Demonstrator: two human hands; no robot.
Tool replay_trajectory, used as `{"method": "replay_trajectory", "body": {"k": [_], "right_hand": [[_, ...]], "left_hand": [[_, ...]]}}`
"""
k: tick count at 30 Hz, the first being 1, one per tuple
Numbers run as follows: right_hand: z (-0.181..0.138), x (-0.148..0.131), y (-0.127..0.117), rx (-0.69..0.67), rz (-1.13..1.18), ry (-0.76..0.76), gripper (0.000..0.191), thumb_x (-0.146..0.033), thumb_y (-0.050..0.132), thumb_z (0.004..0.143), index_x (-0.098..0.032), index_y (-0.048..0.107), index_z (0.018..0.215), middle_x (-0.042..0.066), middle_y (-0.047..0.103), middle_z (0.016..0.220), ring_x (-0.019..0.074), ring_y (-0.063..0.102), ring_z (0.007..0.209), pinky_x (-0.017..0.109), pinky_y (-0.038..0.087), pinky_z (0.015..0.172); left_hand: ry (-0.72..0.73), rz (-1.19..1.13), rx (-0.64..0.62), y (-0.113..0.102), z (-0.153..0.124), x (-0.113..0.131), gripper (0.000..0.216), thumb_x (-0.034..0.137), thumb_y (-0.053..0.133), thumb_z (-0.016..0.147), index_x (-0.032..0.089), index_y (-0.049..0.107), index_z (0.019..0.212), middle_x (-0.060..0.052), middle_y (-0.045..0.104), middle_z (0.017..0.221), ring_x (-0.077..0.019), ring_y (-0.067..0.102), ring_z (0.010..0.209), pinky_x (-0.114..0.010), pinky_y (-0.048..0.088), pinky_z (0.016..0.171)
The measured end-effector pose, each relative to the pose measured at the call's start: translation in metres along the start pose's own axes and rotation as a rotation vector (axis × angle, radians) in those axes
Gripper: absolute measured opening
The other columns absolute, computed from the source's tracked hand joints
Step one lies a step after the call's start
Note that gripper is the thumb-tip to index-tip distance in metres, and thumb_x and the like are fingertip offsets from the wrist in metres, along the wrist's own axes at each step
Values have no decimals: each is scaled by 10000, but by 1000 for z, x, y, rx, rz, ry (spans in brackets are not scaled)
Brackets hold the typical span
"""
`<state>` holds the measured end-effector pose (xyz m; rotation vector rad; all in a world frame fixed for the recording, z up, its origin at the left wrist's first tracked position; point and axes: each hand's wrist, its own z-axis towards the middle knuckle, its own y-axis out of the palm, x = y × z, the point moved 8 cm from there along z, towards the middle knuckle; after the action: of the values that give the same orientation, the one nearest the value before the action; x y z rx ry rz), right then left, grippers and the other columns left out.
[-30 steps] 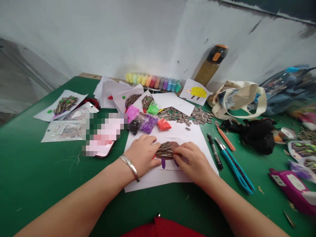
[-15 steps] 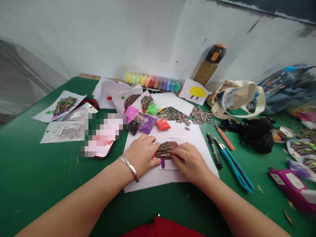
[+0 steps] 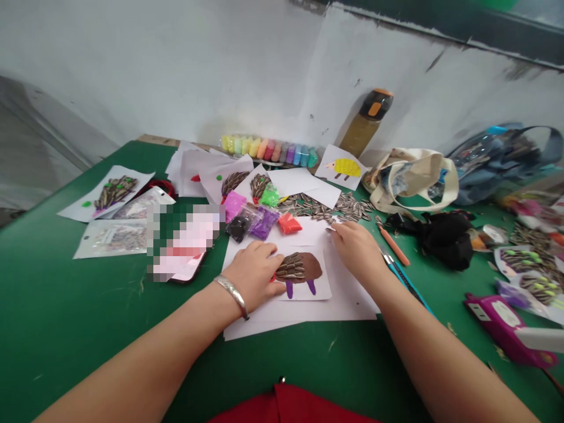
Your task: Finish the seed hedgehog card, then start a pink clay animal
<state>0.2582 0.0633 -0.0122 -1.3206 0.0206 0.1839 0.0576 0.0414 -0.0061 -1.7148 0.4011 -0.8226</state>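
Observation:
My left hand (image 3: pixel 255 273) lies spread on the left side of a small white card (image 3: pixel 324 292), holding nothing. The card bears a brown clay hedgehog body (image 3: pixel 312 265) with two purple legs (image 3: pixel 311 286). Overlapping striped sunflower seeds (image 3: pixel 291 267) cover its left part; a bit of red shows by my left fingers. Up and to the right of the card, my right hand (image 3: pixel 356 249) pinches a sunflower seed (image 3: pixel 329 230) at its fingertips, over the white paper. Loose sunflower seeds (image 3: pixel 352 205) are scattered just beyond.
Bags of purple clay (image 3: pixel 263 223) and red clay (image 3: pixel 289 223) sit behind the card. A phone (image 3: pixel 191 267) lies left. A blue-handled tool (image 3: pixel 412 285), partly hidden by my right arm, and an orange tool (image 3: pixel 394 247) lie right. A bottle (image 3: pixel 363 126) leans against the wall.
My right hand has lifted off the card and moved up and right to a loose seed, uncovering the brown body and second purple leg. My left hand stays in place.

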Motion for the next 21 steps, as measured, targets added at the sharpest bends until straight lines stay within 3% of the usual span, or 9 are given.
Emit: {"method": "replay_trajectory", "body": {"k": [15, 21], "right_hand": [[-8, -1, 15, 42, 16, -12, 203, -125, 396, 904, -194, 586, 889, 97, 585, 888, 242, 518, 902, 335, 391, 765], [-13, -2, -1, 24, 320, 106, 197, -231, 387, 928, -214, 583, 919, 47, 647, 825, 198, 571, 735, 306, 416, 658]], "left_hand": [[0, -15, -1, 2, 1, -1, 328, 376, 644, 810, 167, 634, 1063, -117, 580, 1132, -289, 506, 1051, -427, 440, 910], [-3, -17, 4, 1, 2, 0, 332, 370, 649, 802, 173, 629, 1069, -109, 578, 1120, -286, 506, 1052, -413, 432, 907]]}}
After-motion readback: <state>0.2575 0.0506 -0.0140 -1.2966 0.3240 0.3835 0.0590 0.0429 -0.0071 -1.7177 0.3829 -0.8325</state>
